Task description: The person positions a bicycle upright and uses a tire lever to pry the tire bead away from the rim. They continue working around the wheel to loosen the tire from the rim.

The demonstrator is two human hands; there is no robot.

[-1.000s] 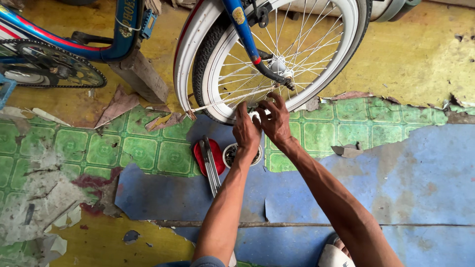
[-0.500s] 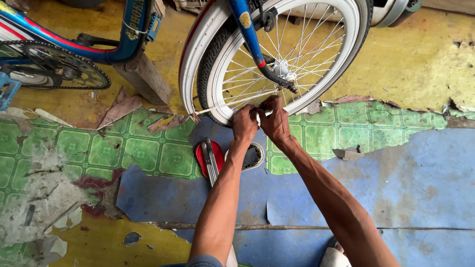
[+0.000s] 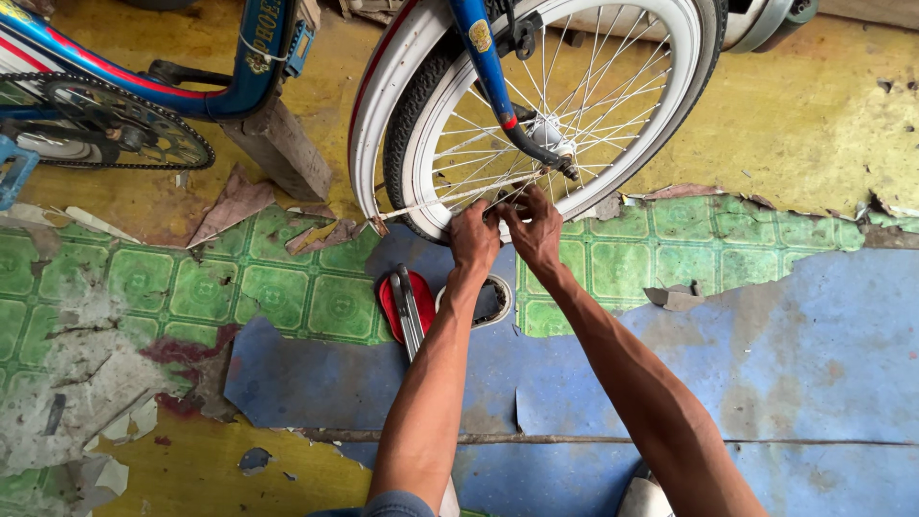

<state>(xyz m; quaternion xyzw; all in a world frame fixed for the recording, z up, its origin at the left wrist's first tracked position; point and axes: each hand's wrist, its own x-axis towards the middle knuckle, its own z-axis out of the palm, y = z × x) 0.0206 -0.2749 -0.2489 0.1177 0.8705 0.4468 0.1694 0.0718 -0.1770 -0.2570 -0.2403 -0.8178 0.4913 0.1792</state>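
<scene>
A blue bicycle's white-rimmed front wheel (image 3: 613, 163) stands in front of me, with a white mudguard (image 3: 369, 124) curving round it and a thin mudguard stay (image 3: 450, 194) running low across the spokes. My left hand (image 3: 474, 235) and my right hand (image 3: 536, 225) meet at the bottom of the wheel, fingers pinched together on the stay near the spokes. What sits between the fingertips is hidden. The wheel hub (image 3: 550, 139) lies just above my right hand, at the end of the blue fork (image 3: 488, 72).
Red-handled pliers (image 3: 407, 306) and a small round tin (image 3: 488, 302) lie on the floor under my left forearm. A wooden block (image 3: 282, 148) props the frame. The chainring (image 3: 124, 124) is at far left. The floor covering is torn and peeling.
Both hands have stayed pinched at the bottom of the wheel. The view has shifted a little, so the wheel and hands sit slightly higher and further right.
</scene>
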